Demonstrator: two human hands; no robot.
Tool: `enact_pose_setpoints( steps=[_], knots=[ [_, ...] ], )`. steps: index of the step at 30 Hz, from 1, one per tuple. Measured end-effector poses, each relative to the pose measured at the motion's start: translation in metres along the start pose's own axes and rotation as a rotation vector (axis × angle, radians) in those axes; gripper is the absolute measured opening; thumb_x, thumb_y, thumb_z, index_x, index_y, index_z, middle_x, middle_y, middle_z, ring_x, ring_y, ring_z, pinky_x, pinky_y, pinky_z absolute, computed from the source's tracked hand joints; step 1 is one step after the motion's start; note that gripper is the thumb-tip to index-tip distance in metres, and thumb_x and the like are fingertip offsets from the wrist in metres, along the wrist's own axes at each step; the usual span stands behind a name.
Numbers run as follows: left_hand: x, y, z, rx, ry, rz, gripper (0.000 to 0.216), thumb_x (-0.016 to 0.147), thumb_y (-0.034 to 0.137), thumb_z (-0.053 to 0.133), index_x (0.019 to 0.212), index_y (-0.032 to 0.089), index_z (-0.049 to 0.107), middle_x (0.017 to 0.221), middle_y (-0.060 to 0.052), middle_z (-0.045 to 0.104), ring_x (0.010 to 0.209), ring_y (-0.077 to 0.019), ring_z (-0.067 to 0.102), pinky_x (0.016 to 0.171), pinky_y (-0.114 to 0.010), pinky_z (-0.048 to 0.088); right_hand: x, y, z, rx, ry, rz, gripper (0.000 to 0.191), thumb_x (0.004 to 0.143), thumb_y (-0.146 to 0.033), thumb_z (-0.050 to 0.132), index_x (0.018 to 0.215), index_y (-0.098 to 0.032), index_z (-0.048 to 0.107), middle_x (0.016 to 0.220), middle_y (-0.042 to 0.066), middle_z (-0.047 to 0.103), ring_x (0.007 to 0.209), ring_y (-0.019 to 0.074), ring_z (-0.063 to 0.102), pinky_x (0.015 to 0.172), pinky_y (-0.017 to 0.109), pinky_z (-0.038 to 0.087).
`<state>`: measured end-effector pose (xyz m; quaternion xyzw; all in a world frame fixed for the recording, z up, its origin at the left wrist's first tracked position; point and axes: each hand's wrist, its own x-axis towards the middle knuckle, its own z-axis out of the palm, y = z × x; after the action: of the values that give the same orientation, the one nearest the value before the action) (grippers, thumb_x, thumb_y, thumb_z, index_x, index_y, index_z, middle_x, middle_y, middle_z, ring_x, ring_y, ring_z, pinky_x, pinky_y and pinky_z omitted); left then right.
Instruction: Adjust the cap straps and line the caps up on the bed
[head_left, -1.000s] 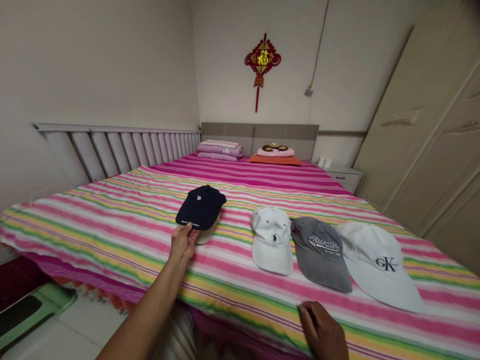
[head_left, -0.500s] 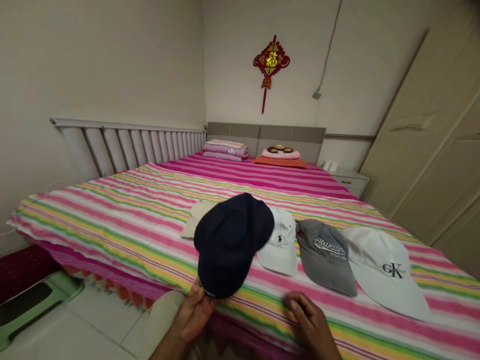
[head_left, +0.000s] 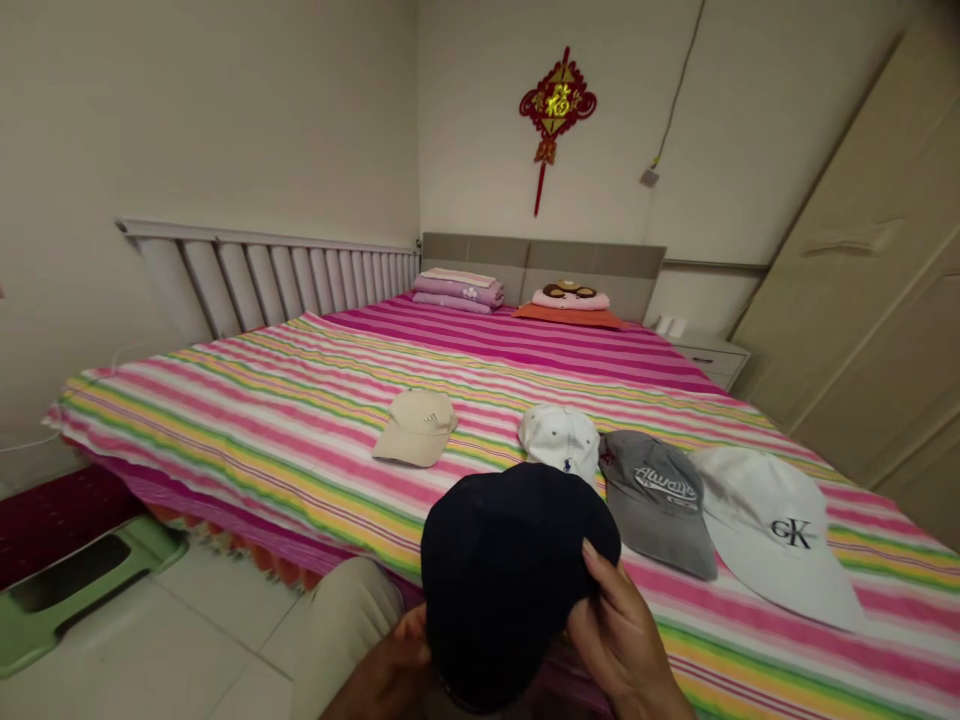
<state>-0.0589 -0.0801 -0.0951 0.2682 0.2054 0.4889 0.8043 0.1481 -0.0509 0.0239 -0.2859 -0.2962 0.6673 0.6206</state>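
Note:
A dark navy cap (head_left: 510, 570) is held up in front of me over the bed's near edge. My left hand (head_left: 397, 665) grips its lower left side, the fingers partly hidden behind it. On the right side, my right hand (head_left: 619, 630) pinches the cap, thumb on the near face. Beyond it on the bed lie a beige cap (head_left: 418, 428) on the left, a white cap with a small navy logo (head_left: 559, 435) partly covered by the navy one, a grey cap with white lettering (head_left: 656, 500), and a white cap marked CK (head_left: 772, 530) at the right.
The striped bed (head_left: 247, 400) fills the middle, with folded bedding (head_left: 459, 292) and a pink pillow (head_left: 571, 300) by the headboard (head_left: 592, 268). A radiator (head_left: 277, 275) runs along the left wall. A green stool (head_left: 97, 570) stands on the tiled floor at lower left.
The navy cap has come nearer and down to the right, uncovering the beige cap and overlapping the white one. My right hand, empty before, has taken hold of its right side.

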Motion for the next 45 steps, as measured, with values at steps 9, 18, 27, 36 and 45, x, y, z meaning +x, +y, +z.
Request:
enact_pose_setpoints(
  steps=[9,18,27,36,45],
  knots=[
    [0.032,0.049,0.020,-0.001,0.063,-0.101,0.038,0.059,0.052,0.064,0.074,0.018,0.067,0.073,-0.005,0.069,0.088,-0.0257,0.061,0.088,-0.036,0.040,-0.012,0.001,-0.016,0.000,0.015,0.066,0.028,0.056,-0.031,0.074,0.083,-0.023,0.066,0.083,0.005,0.071,0.084,0.0291,0.064,0.081,0.048,0.048],
    [0.037,0.062,0.058,0.049,-0.073,0.054,0.042,0.048,0.020,0.073,0.088,0.017,0.061,0.076,-0.003,0.067,0.080,-0.0238,0.063,0.083,-0.037,0.043,-0.028,-0.004,-0.050,-0.197,0.029,0.038,0.041,0.053,-0.038,0.074,0.090,-0.023,0.065,0.076,0.007,0.071,0.073,0.0285,0.066,0.063,0.039,0.053],
    [0.039,0.064,0.063,-0.033,-0.337,0.020,0.020,0.059,0.015,0.067,0.078,0.009,0.065,0.074,-0.008,0.069,0.068,-0.0173,0.065,0.065,-0.024,0.049,-0.041,-0.010,-0.046,-0.056,0.069,0.172,0.027,0.043,-0.020,0.080,0.066,-0.020,0.067,0.060,0.002,0.069,0.053,0.0183,0.063,0.053,0.026,0.050],
    [0.046,0.068,0.062,-0.045,-0.341,-0.023,0.023,0.056,0.011,0.065,0.079,0.009,0.064,0.070,-0.006,0.067,0.064,-0.0146,0.063,0.063,-0.023,0.048,-0.041,0.008,-0.074,-0.078,-0.037,0.183,0.034,0.050,-0.029,0.076,0.082,-0.022,0.066,0.061,0.005,0.068,0.052,0.0229,0.063,0.057,0.035,0.049],
    [0.048,0.073,0.055,0.077,-0.214,-0.065,0.021,0.056,0.021,0.071,0.073,0.008,0.064,0.062,-0.004,0.065,0.055,-0.0109,0.060,0.055,-0.020,0.047,-0.047,0.004,-0.064,-0.106,-0.188,0.251,0.033,0.057,-0.035,0.072,0.086,-0.022,0.066,0.059,0.005,0.066,0.044,0.0185,0.057,0.047,0.029,0.045]
  ],
)
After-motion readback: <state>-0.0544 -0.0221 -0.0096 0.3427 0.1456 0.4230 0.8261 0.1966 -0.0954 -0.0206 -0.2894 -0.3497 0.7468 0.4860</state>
